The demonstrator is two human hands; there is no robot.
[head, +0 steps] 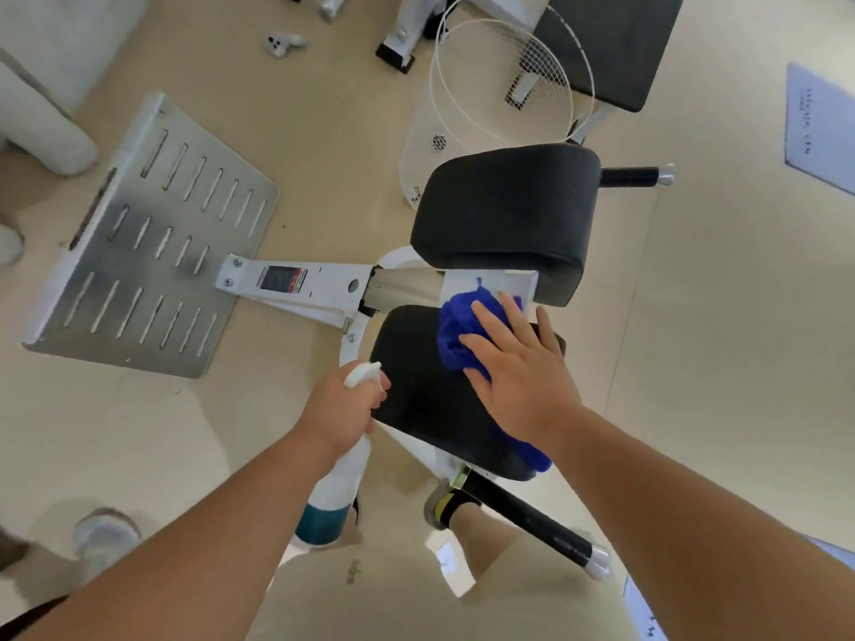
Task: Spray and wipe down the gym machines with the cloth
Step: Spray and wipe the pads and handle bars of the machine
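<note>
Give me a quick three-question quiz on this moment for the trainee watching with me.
1. True or false: the left hand grips the spray bottle.
2. The right hand presses the cloth against: A) the metal footplate, B) the near black pad, C) the wire basket.
3. Fill in: the right hand's fingers lie ____ over the cloth, not curled round it.

Key: 1 true; 2 B; 3 straight.
</note>
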